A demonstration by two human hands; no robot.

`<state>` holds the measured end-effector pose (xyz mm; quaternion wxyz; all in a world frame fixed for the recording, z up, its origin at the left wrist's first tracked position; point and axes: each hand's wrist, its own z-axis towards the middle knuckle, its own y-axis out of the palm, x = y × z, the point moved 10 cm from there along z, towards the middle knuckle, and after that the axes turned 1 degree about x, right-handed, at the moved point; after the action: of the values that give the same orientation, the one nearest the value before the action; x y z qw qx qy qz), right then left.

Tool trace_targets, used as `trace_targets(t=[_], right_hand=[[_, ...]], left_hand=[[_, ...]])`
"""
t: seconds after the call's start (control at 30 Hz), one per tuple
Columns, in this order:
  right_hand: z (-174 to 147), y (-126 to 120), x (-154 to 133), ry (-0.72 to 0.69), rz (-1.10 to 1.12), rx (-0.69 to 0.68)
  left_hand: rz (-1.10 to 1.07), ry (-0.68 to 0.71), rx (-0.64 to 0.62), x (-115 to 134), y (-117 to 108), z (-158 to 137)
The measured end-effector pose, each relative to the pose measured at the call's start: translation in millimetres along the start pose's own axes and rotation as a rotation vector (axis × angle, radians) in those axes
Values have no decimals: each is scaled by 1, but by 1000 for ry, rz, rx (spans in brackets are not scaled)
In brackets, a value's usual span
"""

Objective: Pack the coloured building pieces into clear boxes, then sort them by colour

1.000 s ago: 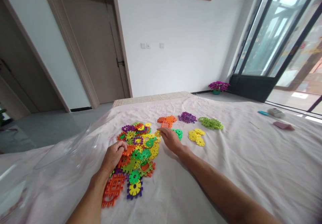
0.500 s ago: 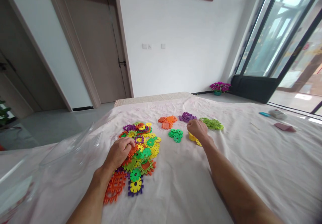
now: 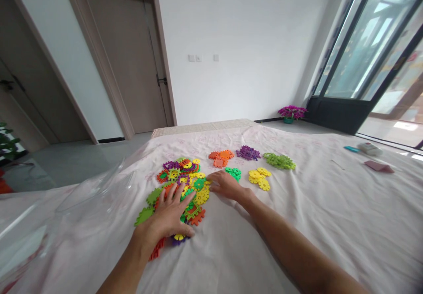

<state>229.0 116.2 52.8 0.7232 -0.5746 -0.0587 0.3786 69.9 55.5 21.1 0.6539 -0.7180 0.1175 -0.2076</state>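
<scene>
My left hand lies with fingers spread over a mixed pile of plastic interlocking building pieces, round notched discs and toothed squares in several colours. At the pile's right edge is my right hand, its fingers pinched together beside yellow discs; what they hold, if anything, I cannot make out. Behind it a small group of green discs is partly covered. Sorted groups sit farther off: orange pieces, purple pieces, light green pieces and yellow discs.
A pale cloth with wrinkles covers the table. Clear plastic sheeting lies on the left. Toward the far right are a pink object, a pale box-like item and a blue item.
My right hand has moved left from the yellow discs to the pile's edge, uncovering them. My left hand has spread its fingers and slid slightly right and down over the pile; green pieces show at its left.
</scene>
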Motion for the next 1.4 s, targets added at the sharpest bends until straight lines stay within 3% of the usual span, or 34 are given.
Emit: trace_targets(t=[0.2, 0.4, 0.53, 0.63, 0.73, 0.97, 1.03, 1.13, 1.3, 1.4], right_hand=[[4, 3, -3, 43, -72, 65], [-1, -5, 16, 192, -57, 173], [-5, -22, 40, 288, -35, 268], [-10, -43, 62, 394, -79, 303], [-20, -68, 88, 556, -152, 273], [-60, -102, 137, 881, -388, 28], [-59, -106, 135, 859, -435, 12], [-40, -97, 114, 678, -339, 38], [-3, -42, 52, 256, 16, -25], [2, -14, 26, 93, 84, -77]], left_hand=[[3, 6, 186, -6, -9, 18], [82, -20, 434, 5, -30, 20], [117, 33, 475, 21, -35, 19], [92, 172, 438, 40, -32, 19], [53, 257, 375, 50, -24, 20], [100, 104, 482, 37, -42, 16], [138, 43, 517, 34, -50, 14], [199, -50, 546, 28, -57, 11], [251, -143, 577, 15, -65, 6], [193, -175, 556, -1, -73, 6]])
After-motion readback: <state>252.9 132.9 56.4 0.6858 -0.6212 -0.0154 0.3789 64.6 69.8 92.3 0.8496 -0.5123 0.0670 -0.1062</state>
